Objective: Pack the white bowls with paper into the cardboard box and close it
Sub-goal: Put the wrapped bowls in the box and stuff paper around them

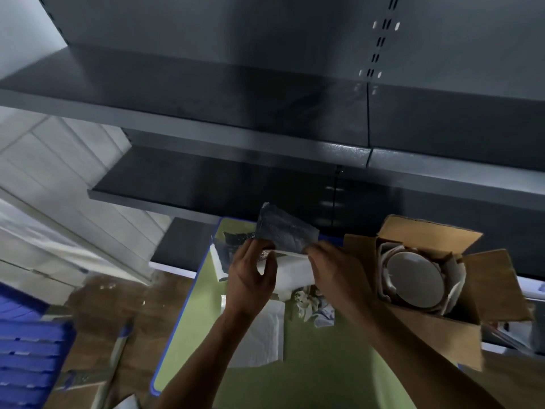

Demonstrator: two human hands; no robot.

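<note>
Left grip [250, 278], right grip [333, 273]: each pinches lower edge of grey paper sheet [284, 233], held above green bench [324, 367]. White bowl [413, 278] sits paper-lined inside cardboard box [427, 335] at right, flaps open. White paper [262, 335] flat on bench.

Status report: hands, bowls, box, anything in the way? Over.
Left hand and right hand pinch one paper sheet over green table. One white bowl in cardboard box, paper round it, flaps open. Nothing blocking the box.
</note>
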